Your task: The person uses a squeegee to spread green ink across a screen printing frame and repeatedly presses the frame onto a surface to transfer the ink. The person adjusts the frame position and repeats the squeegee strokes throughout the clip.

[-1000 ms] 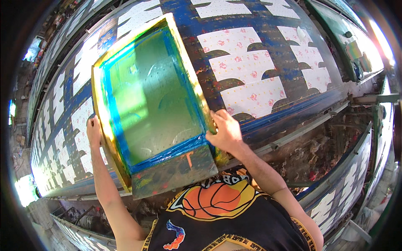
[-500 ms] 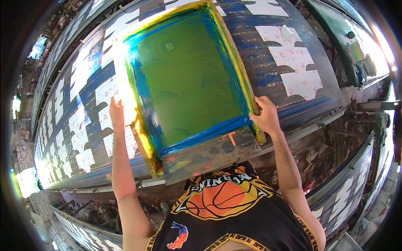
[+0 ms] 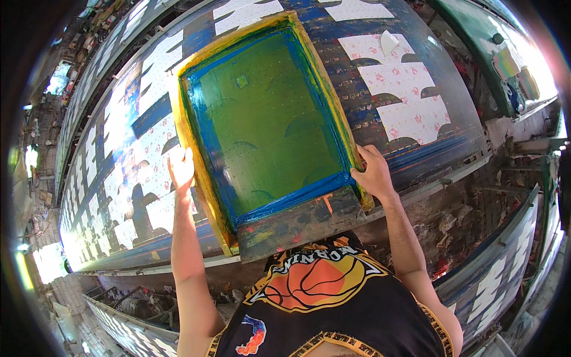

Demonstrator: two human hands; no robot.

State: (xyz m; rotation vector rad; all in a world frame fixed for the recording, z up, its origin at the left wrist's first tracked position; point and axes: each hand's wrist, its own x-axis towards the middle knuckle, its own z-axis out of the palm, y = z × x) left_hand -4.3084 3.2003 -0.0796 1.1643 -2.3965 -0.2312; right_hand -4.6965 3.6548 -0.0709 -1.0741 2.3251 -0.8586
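Observation:
A screen printing frame (image 3: 270, 119) with green mesh, blue-smeared borders and yellow-stained rails lies tilted over the long table in front of me. My right hand (image 3: 373, 172) grips its right rail near the lower corner, thumb on top. At the left rail is my left hand (image 3: 181, 168), its fingers closed about the edge; glare washes out part of them. Along the frame's near end runs a dark, stained board (image 3: 297, 223) with an orange mark. Faint curved outlines show through the mesh.
White fabric pieces (image 3: 413, 119) with small red prints lie in rows on the dark table (image 3: 458, 113). A loose white scrap (image 3: 388, 43) rests on one. Another table (image 3: 493, 279) with white pieces stands at the lower right. Debris (image 3: 449, 223) litters the ground between the tables.
The frame has shifted right over the table, closer to the fabric pieces on its right. Both hands have moved with it, and the view has turned slightly.

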